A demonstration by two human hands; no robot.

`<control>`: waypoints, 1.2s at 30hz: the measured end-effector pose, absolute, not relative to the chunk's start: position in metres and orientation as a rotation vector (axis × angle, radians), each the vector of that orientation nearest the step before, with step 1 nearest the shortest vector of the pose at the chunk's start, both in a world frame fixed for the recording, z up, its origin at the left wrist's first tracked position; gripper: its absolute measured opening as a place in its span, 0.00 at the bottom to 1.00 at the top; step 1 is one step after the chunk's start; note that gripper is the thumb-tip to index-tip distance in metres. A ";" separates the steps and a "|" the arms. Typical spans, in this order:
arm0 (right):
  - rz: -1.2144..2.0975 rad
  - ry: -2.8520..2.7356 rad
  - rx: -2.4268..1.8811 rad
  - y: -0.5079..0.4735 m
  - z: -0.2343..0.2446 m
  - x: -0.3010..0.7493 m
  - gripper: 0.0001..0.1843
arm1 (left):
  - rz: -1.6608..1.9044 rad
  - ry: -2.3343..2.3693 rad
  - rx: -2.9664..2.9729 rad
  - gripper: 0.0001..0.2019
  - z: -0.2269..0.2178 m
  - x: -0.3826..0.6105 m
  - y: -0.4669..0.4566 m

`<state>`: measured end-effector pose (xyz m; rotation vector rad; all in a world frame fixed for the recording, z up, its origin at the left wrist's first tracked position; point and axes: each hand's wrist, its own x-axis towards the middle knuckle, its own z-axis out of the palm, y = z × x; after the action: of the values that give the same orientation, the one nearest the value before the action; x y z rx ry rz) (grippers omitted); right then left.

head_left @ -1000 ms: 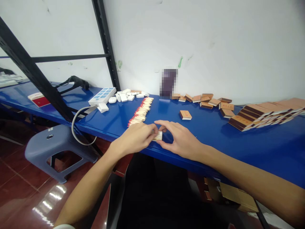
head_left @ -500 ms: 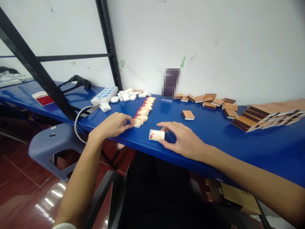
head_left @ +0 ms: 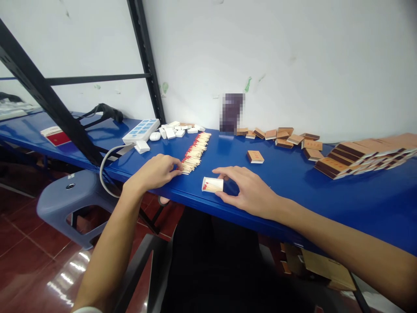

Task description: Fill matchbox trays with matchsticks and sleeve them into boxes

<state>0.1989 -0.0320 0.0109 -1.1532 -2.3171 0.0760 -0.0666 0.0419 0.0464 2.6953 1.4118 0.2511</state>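
At the near end of a long row of red-tipped matches (head_left: 196,152), my left hand (head_left: 159,171) has its thumb and fingers pinched together on a match at the edge of the pile. A small white matchbox tray (head_left: 213,184) lies on the blue table near its front edge, with a few matches inside, their red heads to the left. My right hand (head_left: 249,191) holds the tray by its right end, thumb on the near side and fingers on the far side. Beyond the right hand sits a closed matchbox (head_left: 255,157).
White empty-looking trays (head_left: 171,130) lie heaped behind the matches, near a power strip (head_left: 142,131). Several loose matchboxes (head_left: 285,137) line the wall, and a big stack of matchboxes (head_left: 361,156) stands at the right. A black rack post (head_left: 48,91) rises at left, above a grey stool (head_left: 73,191).
The camera view has shifted slightly. Both hands keep nearly the same places, left at the end of the match row and right on the tray.
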 end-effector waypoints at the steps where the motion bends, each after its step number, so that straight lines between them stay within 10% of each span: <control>1: 0.074 -2.316 -1.152 -0.032 0.011 0.199 0.23 | 0.254 1.414 2.694 0.11 0.046 -0.066 0.042; 36: 0.077 -2.301 -1.132 -0.032 0.007 0.200 0.26 | 0.353 1.228 2.779 0.08 0.049 -0.028 0.010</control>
<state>0.1999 -0.0316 0.0072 -1.1324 -2.3010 0.0771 -0.0279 0.0101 0.0493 2.7788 1.2283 0.3532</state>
